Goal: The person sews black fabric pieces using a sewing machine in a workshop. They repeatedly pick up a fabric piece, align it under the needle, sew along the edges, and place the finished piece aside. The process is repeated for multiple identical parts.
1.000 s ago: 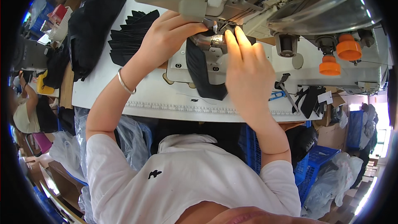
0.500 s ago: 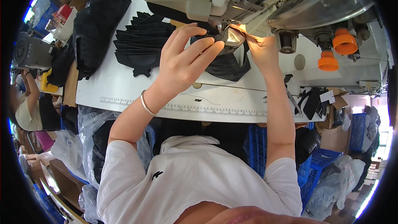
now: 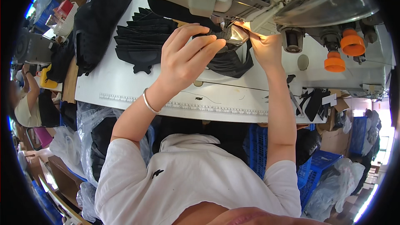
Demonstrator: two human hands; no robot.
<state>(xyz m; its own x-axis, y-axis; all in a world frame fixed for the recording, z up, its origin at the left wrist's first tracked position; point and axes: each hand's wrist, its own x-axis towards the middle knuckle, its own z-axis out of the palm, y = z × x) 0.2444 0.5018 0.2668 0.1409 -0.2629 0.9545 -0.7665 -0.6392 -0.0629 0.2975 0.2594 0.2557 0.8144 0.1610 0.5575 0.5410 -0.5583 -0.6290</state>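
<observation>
A black fabric piece, curved and shiny in places, lies under the needle area of a sewing machine. My left hand, with a silver bangle at the wrist, has its fingers bent over the piece's left side, the tips close to the needle; its thumb is hidden. At the piece's right side, beneath the lit machine head, my right hand pinches the edge, its fingertips partly hidden. Left of my left hand, a fanned stack of black cut pieces rests on the white table.
A printed ruler strip runs along the table's near edge. Scissors and black scraps lie at the right. Orange knobs hang beside the machine. A black bundle sits far left. Blue crates stand below. Another person works at far left.
The whole view has shifted slightly. Both hands stay at the black fabric piece by the needle, with hardly any change in their grip.
</observation>
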